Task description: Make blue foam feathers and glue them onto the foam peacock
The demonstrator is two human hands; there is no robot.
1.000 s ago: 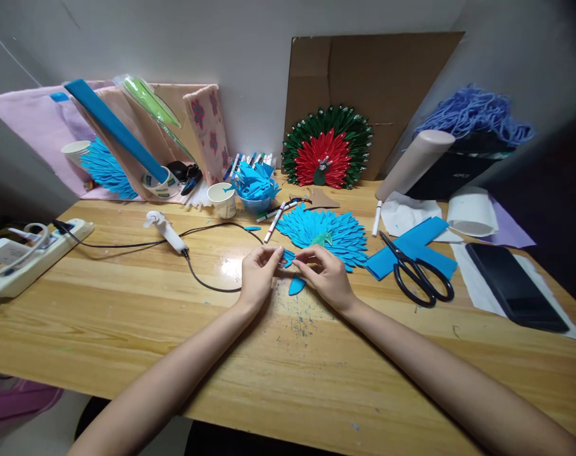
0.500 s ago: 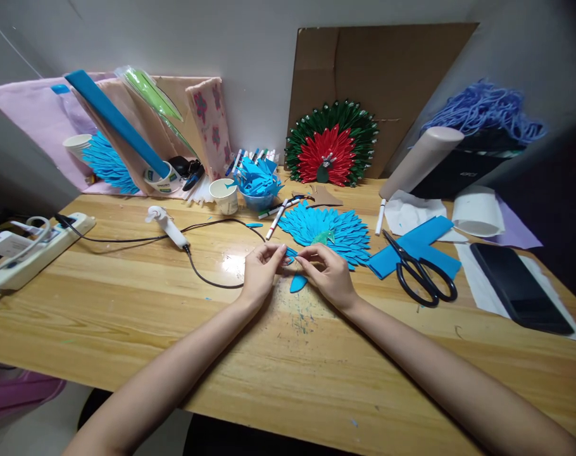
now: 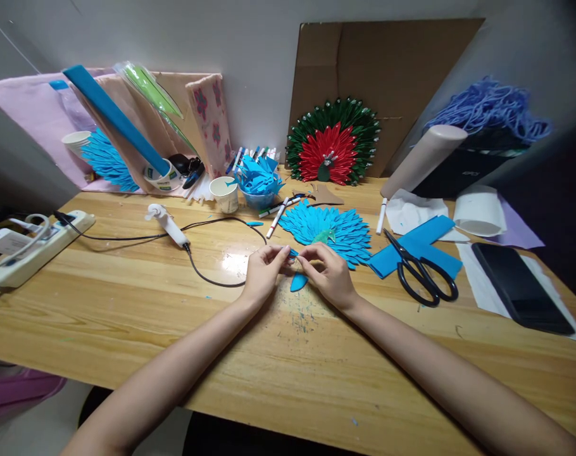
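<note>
Between the fingertips of both hands is a small blue petal-shaped piece (image 3: pixel 293 253), partly hidden by the fingers. My left hand (image 3: pixel 265 269) pinches its left side, and my right hand (image 3: pixel 330 271) pinches its right side. On the wood just below the fingers lies another blue petal piece (image 3: pixel 298 282). Right behind my hands rests a fan of layered blue petals (image 3: pixel 342 231) with a green bird shape (image 3: pixel 325 235) at its centre. Whether the held piece is paper or foam I cannot tell.
Black-handled scissors (image 3: pixel 423 272) lie on blue strips (image 3: pixel 387 261) at the right, beside a phone (image 3: pixel 520 288). A corded white glue gun (image 3: pixel 167 225) stands left. Behind are a paper cup (image 3: pixel 224 195), a tub of blue pieces (image 3: pixel 259 190) and a red-and-green fan (image 3: pixel 330 149).
Both hands stay pinched on the blue piece. My left fingers have shifted slightly right and cover more of it. The other things lie as before.
</note>
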